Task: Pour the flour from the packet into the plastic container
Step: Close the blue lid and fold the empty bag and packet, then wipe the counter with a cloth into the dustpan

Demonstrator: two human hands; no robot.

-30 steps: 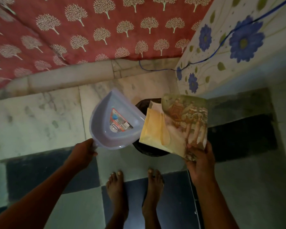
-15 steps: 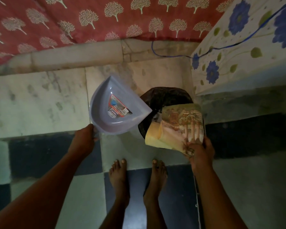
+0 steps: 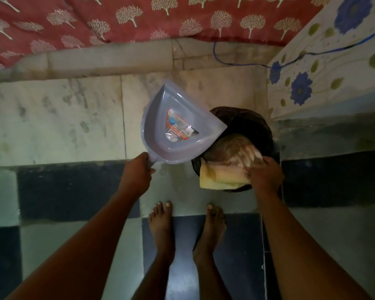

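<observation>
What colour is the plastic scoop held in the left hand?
The scoop is pale lavender, with a red-edged label inside; it shows in the head view.

A red tree-print cloth [image 3: 139,22] lies along the stone ledge's [image 3: 95,61] far edge. A blue cable [image 3: 247,64] runs from the ledge's right end onto a floral sheet [image 3: 344,66].

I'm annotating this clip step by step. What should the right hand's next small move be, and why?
Probably push the packet a little deeper. The right hand holds it folded in the mouth of the black-lined bin, but its yellow near edge seems to overhang the rim. The left hand only grips the dustpan by its handle.
</observation>
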